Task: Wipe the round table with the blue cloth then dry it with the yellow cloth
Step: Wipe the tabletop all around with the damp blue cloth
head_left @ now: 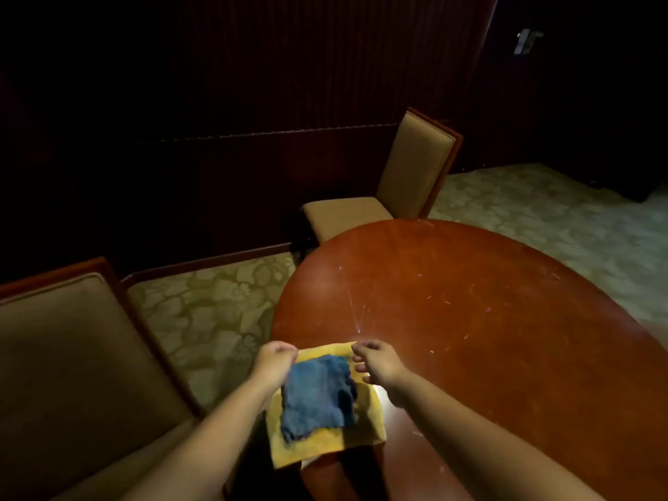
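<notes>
The round table [470,320] carries the yellow cloth [325,442] at its near left edge, overhanging, with the blue cloth [318,392] crumpled on top. The left hand [273,365] pinches the yellow cloth's far corner; the right hand [376,361] hovers with fingers loosely curled, holding nothing. Risk: pulling yellow may drag both off; the upholstered chairs, near left [72,356] and far [397,182], crowd the table's left side.

Round table [488,320]: reddish-brown polished wood top, fine pale scratches scattered toward the centre. Yellow cloth [325,446] lies flat on the top at the 7 o'clock edge, its near corner hanging past the rim. Blue cloth [318,395], crumpled, sits on the yellow cloth, not touching the wood. Table stands on patterned carpet [202,320].
</notes>
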`<state>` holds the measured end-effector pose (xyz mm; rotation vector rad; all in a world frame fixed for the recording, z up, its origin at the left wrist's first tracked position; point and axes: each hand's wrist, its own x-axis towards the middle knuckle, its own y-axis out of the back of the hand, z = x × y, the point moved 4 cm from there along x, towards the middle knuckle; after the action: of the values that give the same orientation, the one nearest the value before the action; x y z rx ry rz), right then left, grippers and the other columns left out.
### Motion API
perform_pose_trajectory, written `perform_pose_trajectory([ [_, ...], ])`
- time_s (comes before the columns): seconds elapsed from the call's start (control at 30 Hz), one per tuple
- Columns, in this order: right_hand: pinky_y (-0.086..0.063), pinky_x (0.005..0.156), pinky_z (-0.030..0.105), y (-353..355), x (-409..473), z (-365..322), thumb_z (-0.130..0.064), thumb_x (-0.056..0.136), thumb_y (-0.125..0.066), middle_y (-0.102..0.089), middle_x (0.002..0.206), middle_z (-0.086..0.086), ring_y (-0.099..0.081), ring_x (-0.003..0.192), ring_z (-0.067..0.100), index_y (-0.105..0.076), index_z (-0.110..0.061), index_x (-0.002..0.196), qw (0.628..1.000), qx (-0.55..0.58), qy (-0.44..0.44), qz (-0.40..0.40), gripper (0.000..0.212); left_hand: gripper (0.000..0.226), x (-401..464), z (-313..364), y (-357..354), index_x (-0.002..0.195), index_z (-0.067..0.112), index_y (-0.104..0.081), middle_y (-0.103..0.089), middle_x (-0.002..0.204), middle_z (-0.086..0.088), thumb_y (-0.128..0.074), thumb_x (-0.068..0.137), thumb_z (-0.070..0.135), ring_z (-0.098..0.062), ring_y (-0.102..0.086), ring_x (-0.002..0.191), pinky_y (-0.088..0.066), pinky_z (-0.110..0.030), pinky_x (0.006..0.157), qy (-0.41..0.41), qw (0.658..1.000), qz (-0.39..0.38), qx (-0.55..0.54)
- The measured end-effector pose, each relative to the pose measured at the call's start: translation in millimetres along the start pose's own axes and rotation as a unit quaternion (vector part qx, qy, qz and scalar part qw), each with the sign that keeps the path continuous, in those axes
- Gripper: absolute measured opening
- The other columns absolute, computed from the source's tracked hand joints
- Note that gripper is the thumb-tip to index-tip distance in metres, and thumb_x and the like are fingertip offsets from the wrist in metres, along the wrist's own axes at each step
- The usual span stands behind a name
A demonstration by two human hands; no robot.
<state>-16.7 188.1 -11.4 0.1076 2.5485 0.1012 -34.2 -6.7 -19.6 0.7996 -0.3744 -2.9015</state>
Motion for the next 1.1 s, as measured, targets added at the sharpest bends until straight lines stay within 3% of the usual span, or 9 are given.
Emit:
perform_pose_trajectory([
  [0.13,-0.033,0.041,0.018,-7.3,18.3,15.5,-0.008,0.093,-0.054,-0.051,0.066,0.001,-0.046,0.051,0.01,-0.056,-0.013,0.094,0.997,-0.058,-0.033,0.026,0.005,0.021,13.0,-17.2,2.1,0.073,0.017,-0.053,-0.048,0.061,-0.003,-0.057,0.082,-0.001,-0.017,-0.043,0.056,-0.029,-0.026,0.052,0.015,0.996,0.017,0.082],
  [0.23,-0.038,0.05,0.02,-12.4,22.5,22.9,-0.012,0.093,-0.053,-0.056,0.079,0.002,-0.05,0.063,0.012,-0.051,-0.014,0.117,0.992,-0.121,-0.043,0.009,0.024,0.016,18.8,-24.5,-0.1,0.092,0.013,-0.056,-0.056,0.089,-0.008,-0.06,0.082,0.002,-0.025,-0.055,0.084,-0.039,-0.027,0.065,0.026,0.992,0.009,0.12],
  [0.5,-0.041,0.05,0.019,-18.9,31.3,28.9,-0.009,0.091,-0.055,-0.054,0.093,0.002,-0.05,0.064,0.011,-0.042,-0.008,0.133,0.977,-0.212,-0.008,0.01,0.044,0.068,30.1,-39.1,-5.3,0.134,0.01,-0.045,-0.054,0.126,-0.015,-0.077,0.074,0.007,-0.029,-0.056,0.112,-0.05,-0.037,0.091,0.08,0.99,-0.007,0.118],
  [0.53,-0.041,0.05,0.02,-20.2,32.8,30.9,-0.009,0.089,-0.058,-0.055,0.091,0.002,-0.052,0.064,0.012,-0.042,-0.009,0.132,0.976,-0.216,-0.01,0.002,0.046,0.062,30.2,-39.4,-4.9,0.129,0.007,-0.05,-0.055,0.125,-0.015,-0.078,0.073,0.005,-0.028,-0.057,0.111,-0.05,-0.036,0.092,0.083,0.99,-0.004,0.114],
  [0.6,-0.044,0.06,0.022,-24.0,34.4,34.2,-0.01,0.085,-0.064,-0.059,0.092,0.002,-0.057,0.074,0.015,-0.047,-0.01,0.127,0.975,-0.222,-0.012,-0.013,0.045,0.025,27.4,-39.1,-5.2,0.091,0.008,-0.062,-0.064,0.104,-0.015,-0.078,0.072,0.001,-0.025,-0.061,0.097,-0.051,-0.036,0.086,0.077,0.99,-0.011,0.12],
  [0.67,-0.042,0.06,0.024,-26.4,34.7,36.3,-0.011,0.082,-0.065,-0.06,0.081,0.002,-0.055,0.07,0.016,-0.056,-0.014,0.103,0.974,-0.227,-0.011,-0.011,0.023,0.023,25.6,-39.1,-6.8,0.07,0.013,-0.058,-0.066,0.081,-0.009,-0.077,0.073,0.0,-0.024,-0.063,0.084,-0.052,-0.033,0.078,0.061,0.988,-0.025,0.137],
  [0.8,-0.04,0.058,0.029,-27.2,33.7,35.2,-0.012,0.073,-0.059,-0.055,0.063,0.001,-0.052,0.064,0.021,-0.051,-0.02,0.069,0.974,-0.228,0.003,0.016,0.012,0.019,22.0,-35.8,-5.7,0.076,0.012,-0.055,-0.057,0.075,-0.004,-0.071,0.076,0.001,-0.02,-0.056,0.076,-0.044,-0.027,0.067,0.045,0.989,-0.014,0.142],
  [1.0,-0.041,0.061,0.027,-28.5,23.8,30.3,-0.005,0.086,-0.051,-0.055,0.074,-0.001,-0.051,0.07,0.015,-0.049,-0.016,0.084,0.987,-0.157,0.029,0.012,0.012,0.019,10.9,-28.9,-7.6,0.078,0.015,-0.05,-0.058,0.08,-0.006,-0.06,0.087,0.001,-0.014,-0.052,0.068,-0.039,-0.024,0.059,0.007,0.998,-0.002,0.06],
  [1.1,-0.041,0.062,0.026,-24.4,17.5,25.9,-0.007,0.088,-0.05,-0.054,0.076,-0.002,-0.049,0.071,0.012,-0.047,-0.016,0.087,0.991,-0.126,0.042,0.021,0.01,0.016,6.1,-24.7,-8.5,0.08,0.014,-0.053,-0.061,0.082,-0.009,-0.057,0.09,0.002,-0.022,-0.059,0.076,-0.045,-0.029,0.067,-0.013,1.0,-0.001,0.013],
])
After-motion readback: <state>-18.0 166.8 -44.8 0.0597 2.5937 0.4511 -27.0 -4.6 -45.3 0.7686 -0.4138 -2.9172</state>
